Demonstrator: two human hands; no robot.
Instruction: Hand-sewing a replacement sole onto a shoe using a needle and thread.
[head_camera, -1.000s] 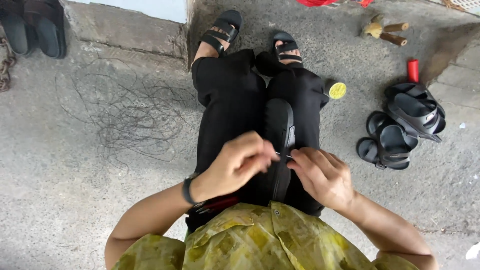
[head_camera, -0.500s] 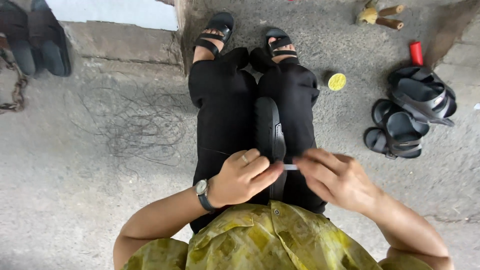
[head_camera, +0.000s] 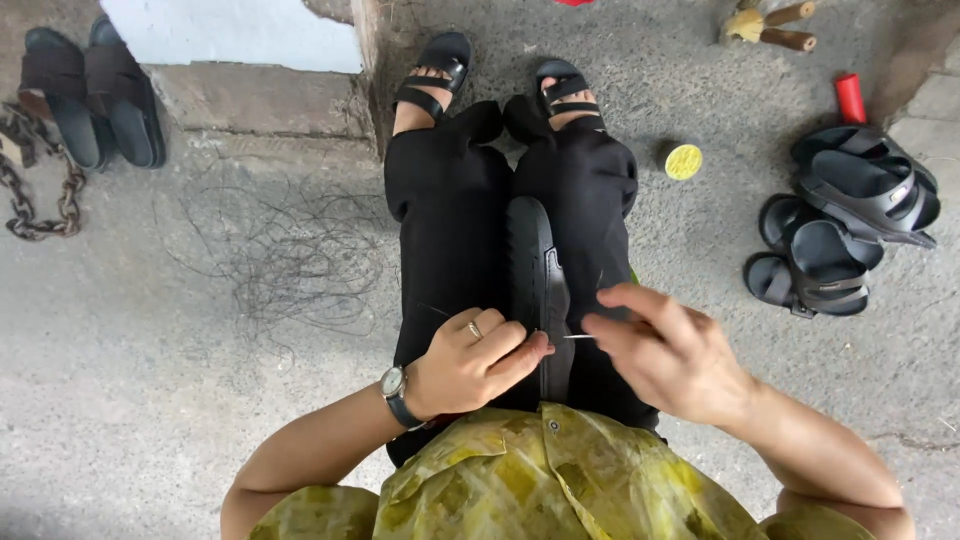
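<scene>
Black shoe (head_camera: 532, 262) lies lengthwise in the groove between the person's two legs, which are clad in black trousers (head_camera: 445, 220) and stretched out over the concrete floor (head_camera: 150, 380), its sole edge turned up towards the camera. At the near end of the shoe, the left hand (head_camera: 472, 362) is curled into a narrow grip, thumb and forefinger pressed against the shoe's edge; a ring sits on one finger and a wristwatch (head_camera: 394, 385) circles the wrist. Just across from it, the right hand (head_camera: 668, 352) pinches a thin metal needle (head_camera: 578, 337) between its fingertips, the needle spanning the small gap between the two hands with its tip at the shoe. Whether a thread runs from the needle cannot be told. Both feet wear black strapped sandals (head_camera: 436, 72) at the far end of the legs. To the left on the floor lies a loose tangle of dark thread (head_camera: 285, 258), and further left a pair of dark slippers (head_camera: 95, 100) beside a rusty chain (head_camera: 35, 175). To the right sits a heap of black sandals (head_camera: 840, 230), with a small round yellow lid (head_camera: 684, 161) near the knee and a red cylinder (head_camera: 851, 98) beyond it.
</scene>
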